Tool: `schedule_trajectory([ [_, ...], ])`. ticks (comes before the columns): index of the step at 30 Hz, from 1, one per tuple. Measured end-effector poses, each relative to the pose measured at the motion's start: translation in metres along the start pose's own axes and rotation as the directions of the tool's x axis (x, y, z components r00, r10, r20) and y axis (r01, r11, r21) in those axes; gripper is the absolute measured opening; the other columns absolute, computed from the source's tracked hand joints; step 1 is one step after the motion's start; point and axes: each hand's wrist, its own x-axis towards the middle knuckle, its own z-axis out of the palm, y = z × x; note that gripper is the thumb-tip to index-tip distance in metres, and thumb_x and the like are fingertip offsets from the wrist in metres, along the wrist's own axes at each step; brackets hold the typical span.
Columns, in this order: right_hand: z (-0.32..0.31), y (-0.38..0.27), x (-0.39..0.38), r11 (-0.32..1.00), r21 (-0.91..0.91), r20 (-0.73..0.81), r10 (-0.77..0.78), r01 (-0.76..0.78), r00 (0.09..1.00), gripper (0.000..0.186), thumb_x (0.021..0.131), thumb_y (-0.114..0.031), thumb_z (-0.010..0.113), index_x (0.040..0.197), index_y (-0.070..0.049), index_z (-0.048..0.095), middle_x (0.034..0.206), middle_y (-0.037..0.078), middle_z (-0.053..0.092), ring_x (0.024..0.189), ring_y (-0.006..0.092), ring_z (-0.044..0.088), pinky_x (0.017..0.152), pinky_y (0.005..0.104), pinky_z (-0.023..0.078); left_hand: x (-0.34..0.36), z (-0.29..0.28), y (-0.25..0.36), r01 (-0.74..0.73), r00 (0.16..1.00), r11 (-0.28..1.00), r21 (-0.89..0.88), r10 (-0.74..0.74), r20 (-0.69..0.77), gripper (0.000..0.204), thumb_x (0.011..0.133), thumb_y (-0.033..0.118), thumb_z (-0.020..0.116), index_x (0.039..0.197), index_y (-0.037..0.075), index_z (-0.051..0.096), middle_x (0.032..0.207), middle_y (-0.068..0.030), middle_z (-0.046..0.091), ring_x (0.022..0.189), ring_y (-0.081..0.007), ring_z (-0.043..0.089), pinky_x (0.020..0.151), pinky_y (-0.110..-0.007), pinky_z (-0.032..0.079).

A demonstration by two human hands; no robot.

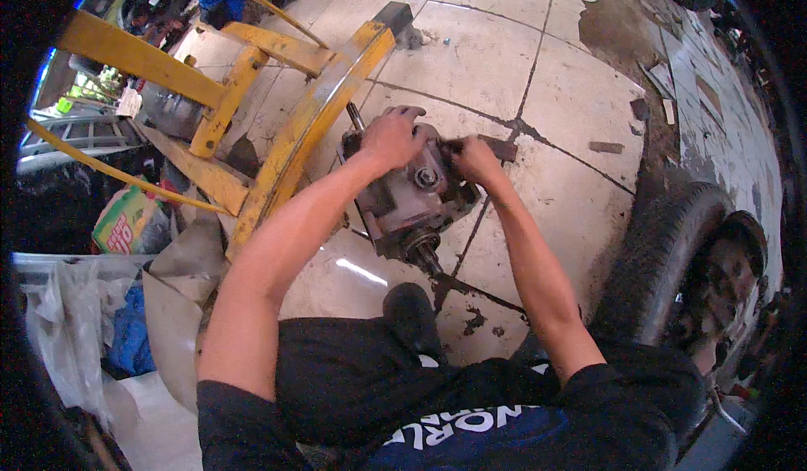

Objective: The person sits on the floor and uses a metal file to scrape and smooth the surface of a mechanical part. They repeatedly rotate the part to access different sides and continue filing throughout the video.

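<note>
A greasy grey metal gearbox lies on the tiled floor in front of me. One shaft sticks out of its near end, and a thinner bright rod shows at its far left. My left hand is laid over the far left part of the housing, its fingers curled around the edge. At the far right side of the housing, my right hand is closed, with the fingertips bent in against the metal. Whatever those fingers pinch is hidden. A flat, rusty brown piece lies just beyond the right hand.
Close on the left stands a yellow metal frame with a dark end. A black tyre is at the right, near my knee. Plastic sheeting and a printed green-and-yellow package lie at the left. Small debris dots the tiles.
</note>
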Motion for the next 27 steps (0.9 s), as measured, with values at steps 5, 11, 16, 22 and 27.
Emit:
schedule_trajectory([
  [5, 0.006, 0.001, -0.007, 0.999, 0.027, -0.044, -0.028, 0.029, 0.999, 0.036, 0.088, -0.029, 0.064, 0.115, -0.006, 0.068, 0.103, 0.021, 0.070, 0.095, 0.0374, 0.068, 0.084, 0.0417, 0.052, 0.001, -0.001, -0.001, -0.016, 1.000, 1.000, -0.013, 0.016, -0.022, 0.044, 0.089, 0.034, 0.056, 0.123, 0.006, 0.060, 0.120, -0.0185, 0.062, 0.115, -0.0367, 0.057, 0.097, -0.048, 0.047],
  [11, 0.011, -0.024, -0.024, 0.932, 0.342, -0.112, -0.085, 0.118, 0.990, 0.032, 0.084, -0.029, 0.062, 0.098, -0.001, 0.072, 0.091, 0.025, 0.069, 0.088, 0.0402, 0.068, 0.077, 0.0459, 0.054, -0.011, -0.007, -0.011, 0.024, 1.000, 1.000, -0.005, -0.024, -0.009, 0.041, 0.088, 0.029, 0.056, 0.123, 0.006, 0.060, 0.119, -0.0205, 0.062, 0.113, -0.0379, 0.057, 0.097, -0.047, 0.046],
  [16, 0.012, 0.012, 0.005, 0.969, 0.194, -0.061, -0.142, 0.151, 0.988, 0.035, 0.083, -0.028, 0.061, 0.107, -0.004, 0.070, 0.097, 0.026, 0.069, 0.093, 0.0418, 0.067, 0.083, 0.0477, 0.053, 0.002, -0.006, 0.009, 0.080, 0.995, 0.997, -0.009, -0.079, 0.055, 0.044, 0.090, 0.036, 0.055, 0.122, 0.007, 0.061, 0.122, -0.0188, 0.062, 0.115, -0.0373, 0.057, 0.097, -0.047, 0.047],
  [22, 0.015, -0.002, 0.004, 0.997, 0.063, -0.193, 0.053, -0.041, 0.980, 0.033, 0.090, -0.027, 0.061, 0.111, -0.003, 0.069, 0.100, 0.024, 0.069, 0.096, 0.0398, 0.067, 0.083, 0.0424, 0.052, 0.000, 0.001, 0.003, 0.006, 1.000, 0.999, -0.045, -0.007, -0.010, 0.043, 0.089, 0.034, 0.056, 0.122, 0.007, 0.061, 0.122, -0.0184, 0.062, 0.115, -0.0372, 0.057, 0.095, -0.047, 0.048],
  [27, 0.019, -0.003, 0.000, 0.982, 0.181, -0.151, -0.020, 0.048, 0.988, 0.033, 0.090, -0.030, 0.060, 0.111, -0.007, 0.070, 0.099, 0.025, 0.068, 0.097, 0.0416, 0.065, 0.084, 0.0455, 0.052, -0.001, -0.002, 0.001, -0.003, 1.000, 0.999, -0.036, 0.003, -0.007, 0.041, 0.089, 0.028, 0.057, 0.124, 0.007, 0.059, 0.125, -0.0203, 0.059, 0.115, -0.0390, 0.056, 0.099, -0.047, 0.046],
])
